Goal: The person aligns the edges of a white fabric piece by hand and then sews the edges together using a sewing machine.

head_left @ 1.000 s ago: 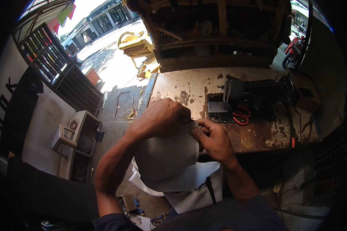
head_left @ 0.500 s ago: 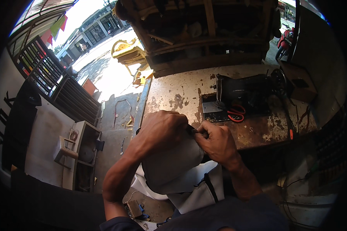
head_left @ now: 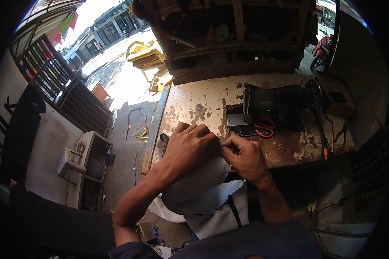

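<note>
The left hand [head_left: 192, 144] was bent over the upper part of the pale cloth [head_left: 199, 185], its back to the camera; its fingertips were hidden, so I cannot tell what they gripped. The right hand [head_left: 246, 157] pinched the cloth's edge between thumb and forefinger, just beside the left. Half a second earlier the left knuckles had lain flatter; now they stood up more distinctly, and a curled fold [head_left: 161, 143] of the cloth showed more plainly to the left of that hand. The cloth remained at the table's near edge, in front of the person's body, with its white lower flap [head_left: 207, 224] and black strip [head_left: 234, 211] hanging much as before. On the worn table [head_left: 285, 149], the black sewing machine [head_left: 272, 99] and the red-handled scissors [head_left: 265, 127] had kept their places beside each other.
</note>
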The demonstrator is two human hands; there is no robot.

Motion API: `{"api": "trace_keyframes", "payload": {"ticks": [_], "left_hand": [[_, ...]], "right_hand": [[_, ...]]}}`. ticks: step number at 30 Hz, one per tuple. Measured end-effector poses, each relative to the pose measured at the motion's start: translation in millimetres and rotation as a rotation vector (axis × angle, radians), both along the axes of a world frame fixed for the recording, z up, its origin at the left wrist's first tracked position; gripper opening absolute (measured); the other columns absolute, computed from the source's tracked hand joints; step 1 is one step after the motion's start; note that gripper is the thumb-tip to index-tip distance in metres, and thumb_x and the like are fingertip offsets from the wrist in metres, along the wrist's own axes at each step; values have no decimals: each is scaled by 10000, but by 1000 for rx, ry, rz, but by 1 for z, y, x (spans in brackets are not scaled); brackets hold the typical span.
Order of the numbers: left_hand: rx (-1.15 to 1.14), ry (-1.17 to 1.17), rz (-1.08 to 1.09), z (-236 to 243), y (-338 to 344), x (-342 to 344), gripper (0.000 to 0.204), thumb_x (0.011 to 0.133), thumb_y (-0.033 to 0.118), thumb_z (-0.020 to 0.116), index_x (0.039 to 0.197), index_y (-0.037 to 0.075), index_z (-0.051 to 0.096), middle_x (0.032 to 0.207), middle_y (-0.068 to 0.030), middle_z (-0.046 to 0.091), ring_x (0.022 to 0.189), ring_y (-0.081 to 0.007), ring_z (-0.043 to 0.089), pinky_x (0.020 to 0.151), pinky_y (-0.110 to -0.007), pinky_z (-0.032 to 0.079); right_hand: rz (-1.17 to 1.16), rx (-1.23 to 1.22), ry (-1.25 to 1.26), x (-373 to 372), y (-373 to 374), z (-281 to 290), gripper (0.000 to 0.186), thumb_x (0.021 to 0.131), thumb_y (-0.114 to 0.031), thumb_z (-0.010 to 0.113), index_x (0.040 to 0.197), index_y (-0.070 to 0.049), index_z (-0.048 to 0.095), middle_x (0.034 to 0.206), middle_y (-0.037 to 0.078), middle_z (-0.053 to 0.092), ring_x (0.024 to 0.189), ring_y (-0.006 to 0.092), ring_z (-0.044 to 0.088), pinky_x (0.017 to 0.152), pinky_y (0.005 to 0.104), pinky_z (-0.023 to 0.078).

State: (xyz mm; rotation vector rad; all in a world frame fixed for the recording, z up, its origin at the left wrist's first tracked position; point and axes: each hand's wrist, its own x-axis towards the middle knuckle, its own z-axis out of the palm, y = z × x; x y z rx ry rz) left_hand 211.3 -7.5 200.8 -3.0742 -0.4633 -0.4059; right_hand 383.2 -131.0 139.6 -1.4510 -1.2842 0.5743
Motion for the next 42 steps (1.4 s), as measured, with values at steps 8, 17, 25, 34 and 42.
{"api": "trace_keyframes", "payload": {"ticks": [8,17,25,34,42], "left_hand": [[-57,-35,-5,-7,8,7,167,924,265,712,1017,128,734,968,-53,668,993,-243,659,925,-404,444],[-234,68,-89,13,15,6,202,956,221,671,1070,58,706,1050,-121,648,1041,-321,635,945,-453,467],[-205,50,-160,3,16,19,195,869,172,683,992,20,686,1022,-149,650,1052,-328,648,904,-451,481],[-210,-159,-151,-11,-4,26,155,847,92,708,855,-31,613,928,-185,608,877,-383,643,792,-485,532],[-219,16,-85,14,4,13,144,880,98,655,928,-37,644,992,-178,619,987,-358,636,904,-449,533]], "right_hand": [[18,-45,25,1,-6,0,245,968,-203,762,1113,-12,711,838,186,754,764,246,779,668,359,583],[-65,250,-131,-3,-2,-9,162,971,-146,751,1099,-60,699,864,165,752,774,300,773,674,387,571],[-71,160,-85,1,-7,-8,137,962,-124,747,1068,-40,727,797,140,746,705,220,752,632,346,547],[-59,121,-64,8,-5,2,213,969,-146,725,1146,-27,732,825,161,746,693,202,739,640,334,548],[-58,88,-88,2,-5,9,157,942,-111,748,1019,27,746,841,126,762,666,111,697,608,287,527]]}}
